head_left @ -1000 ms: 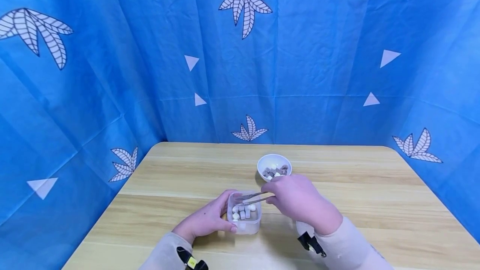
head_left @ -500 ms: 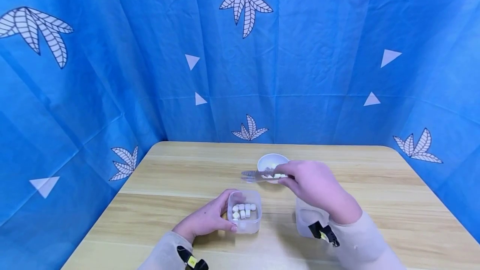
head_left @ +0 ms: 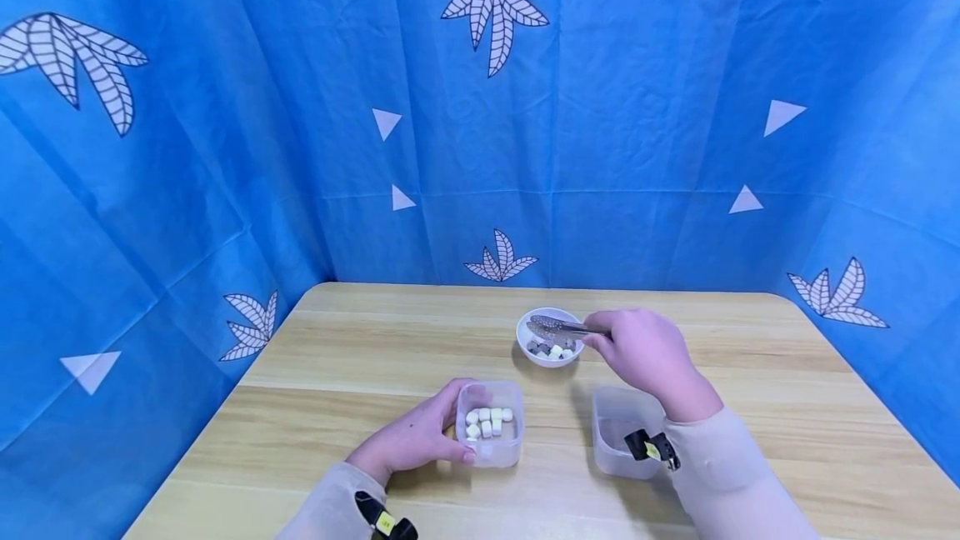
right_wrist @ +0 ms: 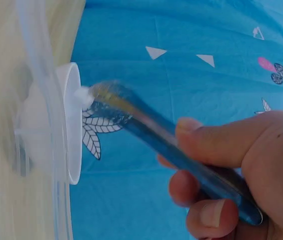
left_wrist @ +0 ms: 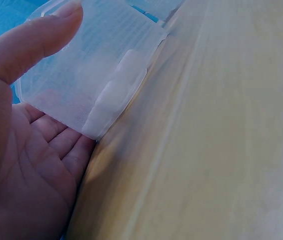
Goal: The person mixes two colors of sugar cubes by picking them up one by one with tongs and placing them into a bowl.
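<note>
My left hand (head_left: 422, 437) grips the side of a clear plastic container (head_left: 495, 457), thumb on the near side and fingers behind. Small white cubes (head_left: 486, 428) lie on its bottom. Metal tongs (head_left: 553, 325), with broad perforated tips, are held in my right hand (head_left: 643, 357) between thumb and fingers. Their tips overlap the white bowl (head_left: 549, 363) in the head view. Dark brownish and white pieces (head_left: 555, 352) sit inside that bowl. From the right wrist, a white piece (right_wrist: 84, 96) shows right at the blurred tong tips, by the bowl's rim.
A second clear plastic container (head_left: 621, 463) stands to the right, below my right forearm, which partly covers it. Everything rests on a wooden table (head_left: 360, 332). A blue patterned cloth (head_left: 645, 148) hangs behind and at both sides.
My right hand has carried the tongs from above the left container away and to the right, over the bowl, and turned their tips. My left hand stays on its container.
</note>
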Demonstrator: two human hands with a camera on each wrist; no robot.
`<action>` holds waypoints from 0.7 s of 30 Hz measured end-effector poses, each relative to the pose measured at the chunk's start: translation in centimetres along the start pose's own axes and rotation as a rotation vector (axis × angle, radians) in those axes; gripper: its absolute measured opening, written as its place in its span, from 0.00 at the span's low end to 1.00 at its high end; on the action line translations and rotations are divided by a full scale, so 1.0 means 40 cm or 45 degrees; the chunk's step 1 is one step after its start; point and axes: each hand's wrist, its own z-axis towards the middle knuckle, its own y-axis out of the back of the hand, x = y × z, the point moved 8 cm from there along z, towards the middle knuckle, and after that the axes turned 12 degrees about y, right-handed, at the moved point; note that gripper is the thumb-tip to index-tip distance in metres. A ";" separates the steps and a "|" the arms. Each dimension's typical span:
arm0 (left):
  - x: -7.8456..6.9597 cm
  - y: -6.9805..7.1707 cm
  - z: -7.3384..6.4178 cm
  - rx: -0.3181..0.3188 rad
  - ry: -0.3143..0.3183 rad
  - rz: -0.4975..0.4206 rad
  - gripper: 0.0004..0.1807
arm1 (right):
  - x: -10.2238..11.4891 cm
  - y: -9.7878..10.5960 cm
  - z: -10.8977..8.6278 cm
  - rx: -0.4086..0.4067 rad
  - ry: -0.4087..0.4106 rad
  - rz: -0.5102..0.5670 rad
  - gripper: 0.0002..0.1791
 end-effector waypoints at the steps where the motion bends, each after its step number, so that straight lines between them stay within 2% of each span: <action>1: -0.001 0.000 0.001 0.001 0.001 -0.001 0.48 | -0.006 -0.004 -0.001 0.015 -0.016 0.007 0.04; 7: -0.003 0.002 0.002 -0.011 0.002 0.020 0.47 | -0.030 -0.023 -0.006 0.088 -0.082 0.031 0.05; 21: -0.003 -0.004 0.002 0.000 -0.005 0.045 0.46 | -0.032 -0.040 -0.006 0.128 -0.050 0.075 0.07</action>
